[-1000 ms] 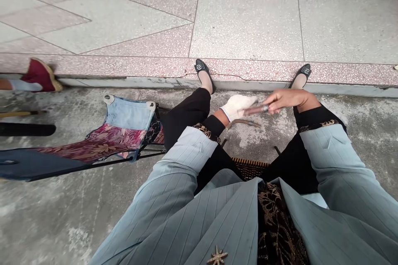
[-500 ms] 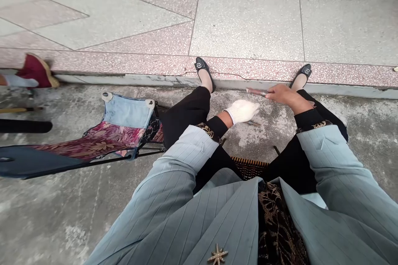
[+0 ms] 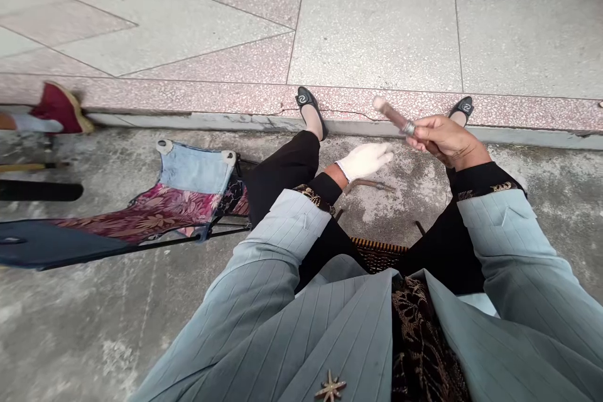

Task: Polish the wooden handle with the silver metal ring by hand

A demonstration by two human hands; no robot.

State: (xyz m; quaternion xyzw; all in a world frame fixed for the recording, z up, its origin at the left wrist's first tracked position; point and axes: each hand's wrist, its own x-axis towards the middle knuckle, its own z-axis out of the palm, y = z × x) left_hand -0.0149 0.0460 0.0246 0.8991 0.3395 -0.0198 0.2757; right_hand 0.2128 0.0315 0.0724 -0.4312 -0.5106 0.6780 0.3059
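My left hand (image 3: 365,161), in a white knit glove, hovers over the ground between my knees with its fingers stretched out and nothing seen in them. Below it lies a thin, bent brown rod (image 3: 372,184) with a ringed, metal-looking end. Closed around a short brown stick-like tool (image 3: 394,117) is my bare right hand (image 3: 450,141). This tool has a pale, blunt tip pointing up and left, and a ridged metal collar by my fingers. Motion blurs its tip, and my palm hides its other end.
A woven seat edge (image 3: 379,254) shows under me. A folding chair (image 3: 164,207) with flowered cloth stands at my left. Beyond it are another person's red shoe (image 3: 61,107) and a black bar (image 3: 40,191). A low tiled step (image 3: 367,100) runs under my shoes.
My right hand has lifted and turned, raising the brown tool so its tip points more upward. My left hand has moved slightly up and left, uncovering more of the bent rod.
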